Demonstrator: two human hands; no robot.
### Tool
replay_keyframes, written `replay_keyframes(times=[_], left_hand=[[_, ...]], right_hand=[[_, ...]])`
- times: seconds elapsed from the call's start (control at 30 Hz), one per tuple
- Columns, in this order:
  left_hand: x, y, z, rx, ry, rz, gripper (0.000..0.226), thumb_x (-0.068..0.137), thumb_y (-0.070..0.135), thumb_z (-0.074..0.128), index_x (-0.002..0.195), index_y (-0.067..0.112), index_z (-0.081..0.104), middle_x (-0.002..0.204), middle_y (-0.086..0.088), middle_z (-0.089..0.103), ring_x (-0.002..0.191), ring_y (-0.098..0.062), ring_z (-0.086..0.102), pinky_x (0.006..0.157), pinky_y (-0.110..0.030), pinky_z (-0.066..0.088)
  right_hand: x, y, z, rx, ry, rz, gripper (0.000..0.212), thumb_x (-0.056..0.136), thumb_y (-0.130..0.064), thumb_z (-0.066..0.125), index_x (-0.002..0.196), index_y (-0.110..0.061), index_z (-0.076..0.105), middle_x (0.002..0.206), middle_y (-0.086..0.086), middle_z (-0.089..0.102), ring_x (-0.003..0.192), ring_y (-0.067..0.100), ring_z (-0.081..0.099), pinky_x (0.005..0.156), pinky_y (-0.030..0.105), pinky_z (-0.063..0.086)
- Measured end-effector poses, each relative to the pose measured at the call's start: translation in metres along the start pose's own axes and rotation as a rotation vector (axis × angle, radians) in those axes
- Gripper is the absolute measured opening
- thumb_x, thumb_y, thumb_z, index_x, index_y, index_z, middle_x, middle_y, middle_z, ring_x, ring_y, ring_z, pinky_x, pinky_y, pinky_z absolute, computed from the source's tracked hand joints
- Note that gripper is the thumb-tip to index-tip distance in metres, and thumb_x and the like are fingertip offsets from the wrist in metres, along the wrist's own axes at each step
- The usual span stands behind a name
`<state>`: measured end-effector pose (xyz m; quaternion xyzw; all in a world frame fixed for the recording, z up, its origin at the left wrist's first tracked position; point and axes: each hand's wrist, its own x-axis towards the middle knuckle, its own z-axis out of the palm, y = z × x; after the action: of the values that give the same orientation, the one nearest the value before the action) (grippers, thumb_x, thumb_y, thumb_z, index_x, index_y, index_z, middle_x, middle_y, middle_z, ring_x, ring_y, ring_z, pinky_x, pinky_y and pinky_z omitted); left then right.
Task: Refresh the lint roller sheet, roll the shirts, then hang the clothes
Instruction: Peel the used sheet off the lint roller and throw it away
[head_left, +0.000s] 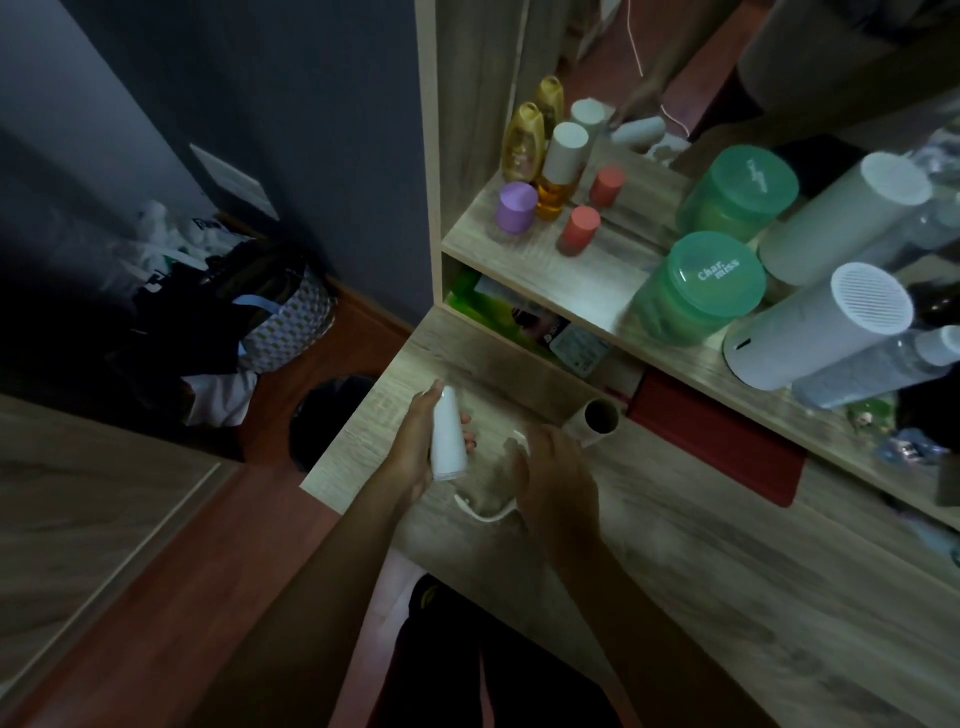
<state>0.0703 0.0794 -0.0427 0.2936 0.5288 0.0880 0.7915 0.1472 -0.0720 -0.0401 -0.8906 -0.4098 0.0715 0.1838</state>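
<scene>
My left hand (415, 441) grips a white lint roll (449, 436), held upright over the wooden desk (701, 597). My right hand (558, 475) is closed around the white lint roller handle (488, 512), whose curved frame sticks out to the left below the roll. An empty cardboard core (600, 421) lies on the desk just beyond my right hand. No shirts or hangers can be made out as such.
A shelf (545, 270) above the desk carries bottles, a green-lidded jar (701, 286) and a white cylinder (821, 325), backed by a mirror. A red case (717, 441) lies under the shelf. On the floor to the left are a black bin (332, 415) and a clothes-filled basket (280, 322).
</scene>
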Motion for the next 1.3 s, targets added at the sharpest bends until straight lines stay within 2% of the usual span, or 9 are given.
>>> replay_keyframes(times=[0.07,0.17,0.3,0.43,0.6,0.73,0.87,1.2,1.3], left_hand=[[-0.001,-0.002,0.003,-0.006,0.019,0.045,0.057,0.094,0.048,0.045,0.131,0.005,0.047,0.103,-0.017,0.063,0.081,-0.026,0.065,0.078,-0.041,0.054],[-0.009,-0.003,0.009,0.006,-0.01,0.075,0.058,0.093,0.053,0.045,0.128,0.008,0.049,0.111,-0.013,0.062,0.096,-0.028,0.062,0.09,-0.046,0.049],[-0.016,0.004,0.012,-0.017,-0.002,0.089,0.045,0.097,0.044,0.041,0.125,0.01,0.051,0.11,-0.01,0.062,0.091,-0.02,0.062,0.076,-0.035,0.051],[-0.021,0.016,-0.002,0.076,-0.003,0.173,0.034,0.097,0.028,0.045,0.125,0.012,0.055,0.123,-0.013,0.058,0.102,-0.021,0.06,0.077,-0.031,0.05],[-0.027,0.033,-0.024,0.305,-0.039,0.301,0.023,0.093,0.021,0.057,0.115,0.016,0.059,0.112,-0.005,0.062,0.103,-0.019,0.061,0.089,-0.033,0.053],[-0.027,0.036,-0.028,0.319,-0.035,0.305,0.014,0.093,0.019,0.056,0.106,0.018,0.063,0.111,-0.005,0.063,0.103,-0.019,0.062,0.091,-0.036,0.053],[-0.027,0.038,-0.028,0.241,-0.035,0.251,0.014,0.093,0.017,0.056,0.104,0.017,0.064,0.114,-0.01,0.062,0.108,-0.023,0.06,0.091,-0.039,0.054],[-0.02,0.024,-0.032,0.004,-0.027,0.231,0.041,0.085,0.017,0.068,0.124,0.006,0.058,0.12,-0.016,0.064,0.087,-0.015,0.064,0.081,-0.027,0.057],[-0.019,0.016,-0.032,-0.083,0.036,0.27,0.043,0.081,0.013,0.071,0.122,0.007,0.059,0.115,-0.014,0.067,0.096,-0.018,0.069,0.081,-0.029,0.058]], right_hand=[[-0.008,-0.01,0.003,0.162,0.025,-0.049,0.041,0.09,-0.04,0.054,0.12,-0.013,0.06,0.115,0.006,0.062,0.1,0.019,0.06,0.079,0.035,0.054],[-0.003,-0.033,-0.003,0.616,-0.259,0.261,0.07,0.078,-0.061,0.061,0.137,-0.026,0.044,0.13,-0.005,0.052,0.109,0.011,0.057,0.086,0.035,0.054],[0.014,-0.041,-0.004,0.871,-0.368,0.474,0.048,0.08,-0.036,0.074,0.123,-0.032,0.052,0.114,-0.005,0.06,0.081,0.004,0.064,0.062,0.023,0.057],[0.023,-0.03,0.003,1.048,-0.376,0.593,0.033,0.077,-0.017,0.078,0.102,-0.032,0.061,0.11,0.005,0.065,0.092,0.019,0.068,0.082,0.041,0.058],[0.029,-0.019,-0.006,1.419,-0.357,0.739,0.052,0.06,-0.01,0.08,0.108,-0.009,0.062,0.115,0.018,0.062,0.099,0.029,0.066,0.081,0.033,0.058],[0.029,-0.022,-0.01,1.387,-0.388,0.749,0.058,0.062,-0.007,0.076,0.116,-0.001,0.058,0.11,0.02,0.065,0.097,0.029,0.068,0.07,0.024,0.058],[0.031,-0.021,-0.013,1.257,-0.355,0.689,0.029,0.076,0.001,0.074,0.102,-0.007,0.066,0.088,0.005,0.071,0.074,0.013,0.072,0.062,0.018,0.055],[0.032,-0.021,-0.017,1.231,-0.359,0.765,0.035,0.075,-0.004,0.078,0.108,-0.006,0.067,0.096,0.011,0.072,0.081,0.018,0.072,0.068,0.023,0.058],[0.031,-0.021,-0.015,1.194,-0.371,0.78,0.035,0.074,-0.006,0.08,0.106,-0.011,0.065,0.099,0.009,0.069,0.086,0.019,0.071,0.074,0.028,0.059]])
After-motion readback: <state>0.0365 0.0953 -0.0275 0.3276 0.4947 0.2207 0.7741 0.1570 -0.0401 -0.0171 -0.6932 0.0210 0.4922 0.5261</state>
